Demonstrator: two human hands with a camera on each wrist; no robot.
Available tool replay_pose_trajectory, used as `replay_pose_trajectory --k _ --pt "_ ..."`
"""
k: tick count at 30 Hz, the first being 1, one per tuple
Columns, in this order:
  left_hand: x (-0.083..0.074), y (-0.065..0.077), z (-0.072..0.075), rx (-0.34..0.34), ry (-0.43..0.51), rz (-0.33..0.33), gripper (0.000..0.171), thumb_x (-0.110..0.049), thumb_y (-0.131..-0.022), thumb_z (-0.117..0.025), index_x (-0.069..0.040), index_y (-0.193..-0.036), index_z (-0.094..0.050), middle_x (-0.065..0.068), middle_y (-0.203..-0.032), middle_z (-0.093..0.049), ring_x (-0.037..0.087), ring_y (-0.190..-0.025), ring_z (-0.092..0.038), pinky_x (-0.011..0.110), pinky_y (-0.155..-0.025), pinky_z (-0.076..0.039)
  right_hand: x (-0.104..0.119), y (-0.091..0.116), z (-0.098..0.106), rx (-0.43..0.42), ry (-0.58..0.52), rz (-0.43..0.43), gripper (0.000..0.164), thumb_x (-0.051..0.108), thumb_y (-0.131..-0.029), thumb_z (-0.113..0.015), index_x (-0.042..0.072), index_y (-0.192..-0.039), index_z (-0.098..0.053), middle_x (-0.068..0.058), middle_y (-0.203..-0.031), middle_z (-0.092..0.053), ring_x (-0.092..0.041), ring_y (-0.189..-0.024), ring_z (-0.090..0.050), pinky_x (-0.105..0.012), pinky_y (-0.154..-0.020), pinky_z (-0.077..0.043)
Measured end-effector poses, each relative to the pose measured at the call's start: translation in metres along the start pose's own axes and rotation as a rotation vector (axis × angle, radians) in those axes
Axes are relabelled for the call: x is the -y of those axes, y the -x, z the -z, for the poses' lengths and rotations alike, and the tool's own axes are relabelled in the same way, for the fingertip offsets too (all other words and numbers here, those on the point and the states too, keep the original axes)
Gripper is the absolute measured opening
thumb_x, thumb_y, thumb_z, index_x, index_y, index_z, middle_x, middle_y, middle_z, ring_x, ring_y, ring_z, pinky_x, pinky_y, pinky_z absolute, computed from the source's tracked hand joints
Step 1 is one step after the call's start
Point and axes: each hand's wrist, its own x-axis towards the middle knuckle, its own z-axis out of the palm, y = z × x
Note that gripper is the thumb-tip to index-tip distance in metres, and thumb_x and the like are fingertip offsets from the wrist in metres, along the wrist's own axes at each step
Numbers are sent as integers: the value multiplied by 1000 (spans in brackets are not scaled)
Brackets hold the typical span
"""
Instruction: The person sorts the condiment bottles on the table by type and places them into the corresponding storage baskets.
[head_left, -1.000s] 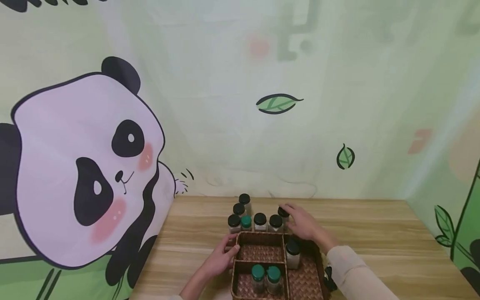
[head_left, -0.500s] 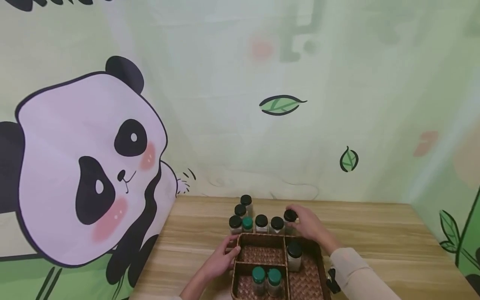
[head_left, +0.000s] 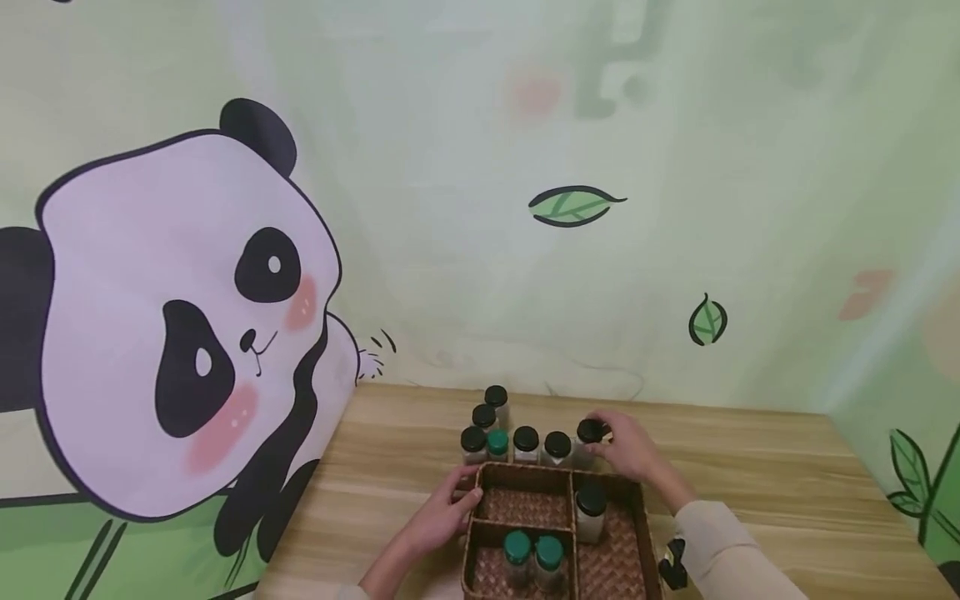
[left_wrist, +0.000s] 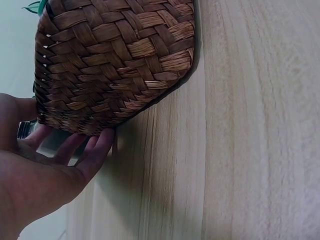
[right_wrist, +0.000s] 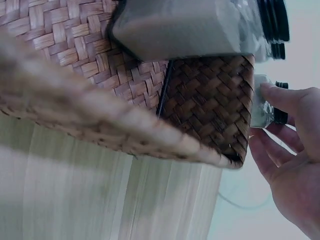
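Behind the woven basket, my right hand holds a spice jar with a black lid. In the right wrist view its clear body sits between thumb and fingers, just past the basket's back wall. My left hand grips the basket's back left corner, and the left wrist view has its fingertips against the woven wall. Two green-lidded jars stand in the front left compartment. One black-lidded jar stands in the right compartment.
Several black-lidded jars and one green-lidded jar stand behind the basket, left of my right hand. A small black object lies by the basket's right side. A printed cloth hangs behind the wooden table.
My right hand's fingers have come round the black-lidded jar, which has moved right, away from its neighbour. The left hand keeps its place at the basket corner. The head view has shifted slightly.
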Motion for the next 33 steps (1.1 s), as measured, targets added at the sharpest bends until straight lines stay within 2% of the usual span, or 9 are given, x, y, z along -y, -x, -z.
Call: replay_pose_trajectory --k 5,9,19,21,25,28,33 --pt "-3 -1 1 10 3 6 50 -22 -113 -52 -4 -158 -39 27 -145 -48 47 -133 -53 51 -89 -63 -1 4 20 -7 -29 -29 36 8 -95 -80 -3 -127 -68 -14 -114 -72 -32 -102 -68 -54 -89 -59" --pt "-2 -2 0 10 10 10 50 -22 -113 -51 -4 -158 -38 27 -147 -47 48 -135 -52 51 -90 -62 1 8 40 0 -61 -35 41 13 -98 -78 -5 -133 -66 -16 -116 -72 -32 -106 -68 -51 -90 -60" --pt "-3 -1 1 6 -8 34 50 -25 -113 -52 -6 -158 -40 26 -147 -47 47 -135 -52 50 -90 -62 23 21 82 -51 -157 28 41 12 -98 -77 -5 -134 -65 -18 -119 -73 -29 -103 -69 -37 -84 -62" --pt "-4 -2 2 9 -13 37 50 -24 -113 -52 -6 -158 -40 26 -148 -47 48 -136 -51 50 -91 -62 28 23 87 -56 -168 23 41 13 -98 -78 -4 -134 -66 -17 -119 -73 -29 -103 -69 -34 -84 -62" --pt "-3 -2 2 10 -16 33 49 -23 -113 -52 -6 -157 -41 25 -146 -48 47 -134 -53 50 -90 -63 34 27 93 -43 -165 13 44 17 -99 -78 -4 -135 -65 -16 -120 -72 -28 -105 -68 -37 -87 -62" --pt "-1 -2 1 11 -6 29 50 -24 -112 -54 -6 -157 -41 24 -144 -49 45 -131 -55 49 -88 -63 36 30 96 -33 -163 25 45 18 -98 -78 -4 -136 -64 -15 -120 -72 -28 -105 -69 -41 -89 -62" --pt "-3 -4 2 10 7 34 50 -25 -112 -54 -7 -157 -41 24 -145 -49 46 -133 -54 48 -89 -63 41 37 101 4 -173 54 45 19 -98 -79 -2 -135 -65 -11 -120 -74 -26 -107 -69 -39 -91 -61"
